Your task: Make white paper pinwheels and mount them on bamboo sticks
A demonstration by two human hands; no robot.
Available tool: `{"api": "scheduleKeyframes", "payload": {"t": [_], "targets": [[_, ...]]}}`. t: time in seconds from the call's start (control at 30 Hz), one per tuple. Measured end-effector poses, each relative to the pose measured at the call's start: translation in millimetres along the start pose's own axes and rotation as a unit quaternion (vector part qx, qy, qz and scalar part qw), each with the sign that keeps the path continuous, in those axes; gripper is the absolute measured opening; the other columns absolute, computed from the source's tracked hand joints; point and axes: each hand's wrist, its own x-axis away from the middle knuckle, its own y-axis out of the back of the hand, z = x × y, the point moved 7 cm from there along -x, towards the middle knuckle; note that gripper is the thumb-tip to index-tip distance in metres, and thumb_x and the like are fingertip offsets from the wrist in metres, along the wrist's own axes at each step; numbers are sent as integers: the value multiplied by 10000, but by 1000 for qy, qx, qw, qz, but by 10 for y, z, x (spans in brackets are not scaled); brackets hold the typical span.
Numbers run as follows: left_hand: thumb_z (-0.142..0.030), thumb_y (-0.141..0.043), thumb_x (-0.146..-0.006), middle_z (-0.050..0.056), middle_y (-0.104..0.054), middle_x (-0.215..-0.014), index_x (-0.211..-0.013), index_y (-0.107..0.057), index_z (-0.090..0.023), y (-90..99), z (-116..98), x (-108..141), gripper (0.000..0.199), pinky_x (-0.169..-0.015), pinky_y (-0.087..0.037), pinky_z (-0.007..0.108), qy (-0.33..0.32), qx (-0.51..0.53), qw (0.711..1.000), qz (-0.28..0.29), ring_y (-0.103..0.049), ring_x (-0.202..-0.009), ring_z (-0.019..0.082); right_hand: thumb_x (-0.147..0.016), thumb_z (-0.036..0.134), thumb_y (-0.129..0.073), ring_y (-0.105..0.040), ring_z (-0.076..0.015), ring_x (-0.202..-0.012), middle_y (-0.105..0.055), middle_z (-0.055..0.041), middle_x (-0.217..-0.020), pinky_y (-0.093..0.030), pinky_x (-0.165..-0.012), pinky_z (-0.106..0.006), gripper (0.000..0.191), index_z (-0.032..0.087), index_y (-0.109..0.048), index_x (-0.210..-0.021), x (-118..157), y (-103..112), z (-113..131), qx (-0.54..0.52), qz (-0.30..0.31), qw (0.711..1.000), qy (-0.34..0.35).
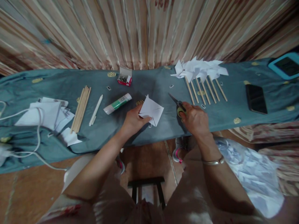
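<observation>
My left hand point(135, 120) holds a white paper square point(153, 109) by its left and lower side, thumb on top; cuts run inward from its corners. To the right, my right hand point(194, 116) is closed on the green handles of a pair of scissors point(178, 105), whose dark blades point up and left, apart from the paper. Left of my left hand lies a green and white glue stick point(118, 103). Behind it stands an open red box point(125, 77) of small metal pieces. Several white paper pinwheels point(198, 70) on wooden sticks lie at the back right.
On the blue-green tablecloth point(154, 140) are a white pen point(96, 110), wooden sticks point(81, 109), paper sheets point(46, 113) and a white cable point(38, 133) at left. A dark phone point(256, 99) and a blue-framed device point(287, 66) lie right. A plastic bag of paper point(252, 174) sits below.
</observation>
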Motion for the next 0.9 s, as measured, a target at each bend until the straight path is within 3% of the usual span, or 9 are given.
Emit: {"api": "scheduleKeyframes", "payload": {"t": [0.1, 0.23, 0.33, 0.43, 0.63, 0.77, 0.9], "targets": [[-264, -745, -730, 92, -722, -1216, -1332, -606, -165, 114, -69, 36, 626, -866, -572, 365, -57, -81, 995, -14, -698, -1005, 250, -891, 261, -539, -705, -327, -905, -771, -200, -992, -528, -797, -403, 440, 109, -650, -1289, -8, -11, -10, -2, 2, 1000, -5], [-321, -683, -850, 137, -578, -1462, -1357, -584, -173, 237, -205, 140, 537, -1144, -420, 520, -165, -229, 957, -58, -520, -1348, 322, -913, 229, -529, -716, -353, -952, -766, -217, -1036, -544, -855, -455, 416, 107, -661, -1287, -18, -15, -19, -19, 20, 1000, -11], [-281, -545, -958, 139, -551, -1496, -1359, -581, -174, 110, -252, 235, 417, -1182, -382, 544, -222, -286, 932, -21, -457, -1423, 312, -925, 236, -533, -719, -361, -966, -761, -230, -1059, -553, -875, -470, 379, 106, -691, -1243, -18, 0, -24, -46, 20, 999, -12], [-277, -476, -1002, 158, -553, -1494, -1366, -573, -150, -125, -254, 330, 397, -1187, -381, 556, -259, -314, 912, 43, -423, -1464, 306, -947, 259, -507, -704, -363, -1031, -747, -226, -1130, -551, -914, -497, 367, 126, -700, -1229, -27, 36, 16, -102, -19, 995, -8], [-328, -455, -1026, 203, -542, -1493, -1382, -555, -90, -361, -194, 395, 440, -1206, -344, 584, -257, -347, 896, 100, -384, -1492, 319, -940, 361, -585, -647, -304, -1216, -716, -164, -1270, -491, -1075, -477, 392, 138, -682, -1247, -148, -119, 409, -275, -72, 957, 50], [-345, -487, -1013, 212, -510, -1518, -1418, -526, -92, -377, -125, 377, 480, -1205, -344, 587, -239, -349, 899, 115, -398, -1482, 328, -910, 363, -629, -619, -306, -1239, -701, -152, -1292, -454, -1105, -500, 437, 133, -641, -1282, -257, -315, 669, -292, -66, 951, 80], [-365, -502, -1005, 198, -488, -1541, -1444, -503, -110, -381, -84, 372, 508, -1212, -332, 590, -235, -343, 902, 117, -394, -1484, 331, -888, 329, -641, -577, -311, -1286, -674, -155, -1322, -415, -1139, -511, 430, 139, -634, -1273, -299, -406, 719, -284, -54, 953, 88]]}}
